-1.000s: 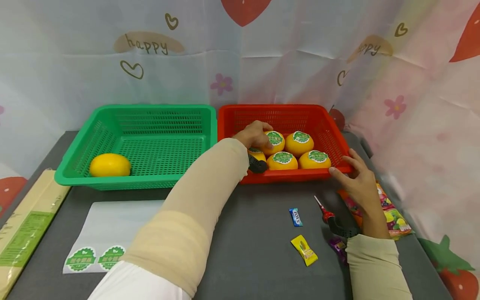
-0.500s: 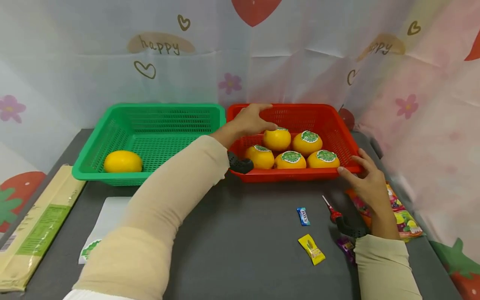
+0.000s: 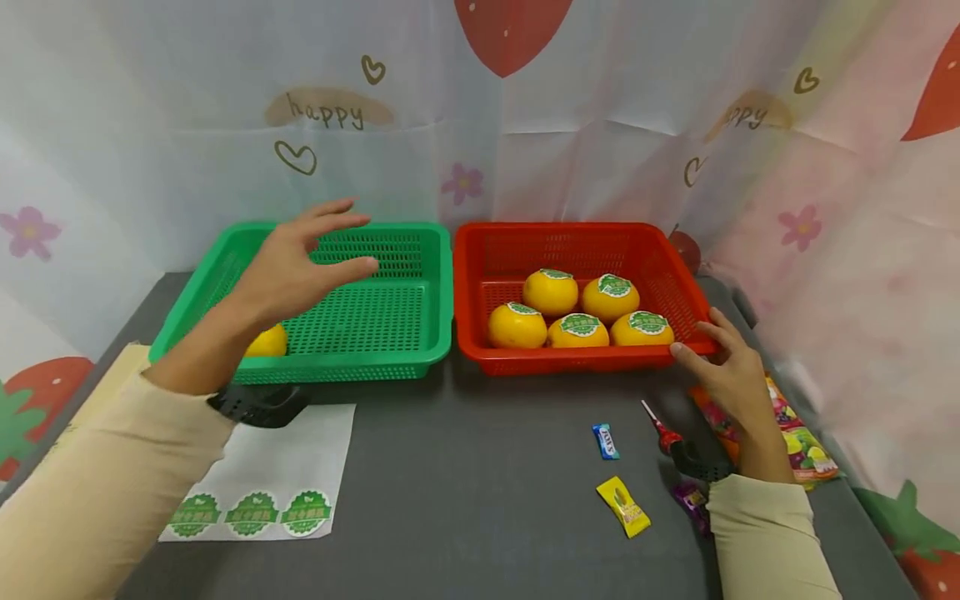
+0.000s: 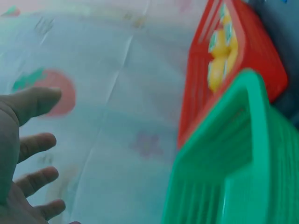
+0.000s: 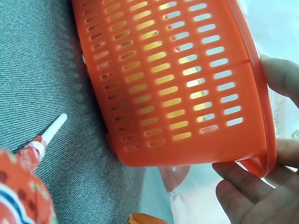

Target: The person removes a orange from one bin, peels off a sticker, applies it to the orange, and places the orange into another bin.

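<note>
My left hand hangs over the green basket, fingers spread and holding nothing. Behind its wrist, a yellow fruit in that basket is partly hidden. To the right, the red basket holds several round yellow-orange fruits with green-and-white stickers on them. My right hand grips the front right corner of the red basket. In the right wrist view, the thumb lies on the rim and the fingers curl beneath it.
A white sheet with green round stickers lies at front left, beside a long pale package. Blue, yellow and purple candies, a lollipop and a colourful bag lie at right. A printed curtain hangs behind.
My left hand has let go of a stickered fruit in the red basket, lifted away and moved left over the green basket. The right hand keeps its grip on the red basket's corner.
</note>
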{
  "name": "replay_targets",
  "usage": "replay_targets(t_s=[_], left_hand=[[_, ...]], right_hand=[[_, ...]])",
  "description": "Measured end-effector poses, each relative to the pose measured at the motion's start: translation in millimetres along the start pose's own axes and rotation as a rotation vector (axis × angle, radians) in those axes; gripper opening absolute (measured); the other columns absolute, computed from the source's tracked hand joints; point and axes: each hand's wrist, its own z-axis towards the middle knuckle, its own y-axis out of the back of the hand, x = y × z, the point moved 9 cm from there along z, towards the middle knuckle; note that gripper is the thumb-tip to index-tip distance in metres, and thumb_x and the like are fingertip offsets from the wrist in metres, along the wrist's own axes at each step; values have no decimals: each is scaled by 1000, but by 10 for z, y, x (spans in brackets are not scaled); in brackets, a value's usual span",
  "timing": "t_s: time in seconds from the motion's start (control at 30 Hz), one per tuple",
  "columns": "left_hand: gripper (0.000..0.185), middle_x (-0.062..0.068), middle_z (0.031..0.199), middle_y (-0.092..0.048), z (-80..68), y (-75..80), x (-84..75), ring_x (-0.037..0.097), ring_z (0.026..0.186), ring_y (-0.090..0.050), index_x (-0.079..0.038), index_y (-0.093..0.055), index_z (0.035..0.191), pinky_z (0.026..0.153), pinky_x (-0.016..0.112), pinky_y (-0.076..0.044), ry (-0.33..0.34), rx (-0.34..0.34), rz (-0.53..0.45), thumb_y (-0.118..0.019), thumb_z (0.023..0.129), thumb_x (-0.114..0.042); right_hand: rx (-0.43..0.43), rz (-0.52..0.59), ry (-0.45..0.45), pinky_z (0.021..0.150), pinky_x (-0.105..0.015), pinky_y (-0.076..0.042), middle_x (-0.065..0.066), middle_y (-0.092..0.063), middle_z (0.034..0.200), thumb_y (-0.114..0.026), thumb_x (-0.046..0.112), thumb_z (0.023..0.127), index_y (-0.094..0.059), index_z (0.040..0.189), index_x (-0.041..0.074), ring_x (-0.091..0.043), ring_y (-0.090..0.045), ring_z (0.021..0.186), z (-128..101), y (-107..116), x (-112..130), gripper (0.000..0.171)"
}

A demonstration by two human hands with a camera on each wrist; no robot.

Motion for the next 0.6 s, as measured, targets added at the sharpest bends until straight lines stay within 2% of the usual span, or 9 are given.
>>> replay_targets(t_s=[0.13,0.27,0.43,0.6], left_hand=[[55,-2,155,-28,-391,331,356,21,142,-18,-9,-51,141,107,55,-20,38,-92,-31,-68,92,-25],[53,-3,155,-28,-657,549,711,20,142,-18,-4,-51,140,107,56,-18,87,-167,-35,-67,93,-22],[47,-2,154,-30,-950,764,1122,16,142,-17,-1,-53,137,112,50,-12,127,-254,-57,-64,94,-17],[48,-8,153,-32,-1242,905,1546,13,142,-16,-3,-51,139,113,46,-10,212,-319,-81,-62,96,-20]], right_hand=[[13,4,-19,83,-9,-41,-2,-21,158,-67,36,92,-45,142,-3,-36,-38,132,-6,-32,-26,66],[13,6,-45,87,-11,-40,0,-20,158,-66,38,92,-44,143,-2,-35,-35,134,-15,-14,-51,68],[2,0,-51,93,-18,-40,1,-21,158,-65,41,92,-45,142,-1,-33,-32,136,-3,-1,-37,69],[17,20,-35,90,-13,-39,-1,-21,158,-66,38,92,-44,141,-5,-35,-34,135,-9,-19,0,68]])
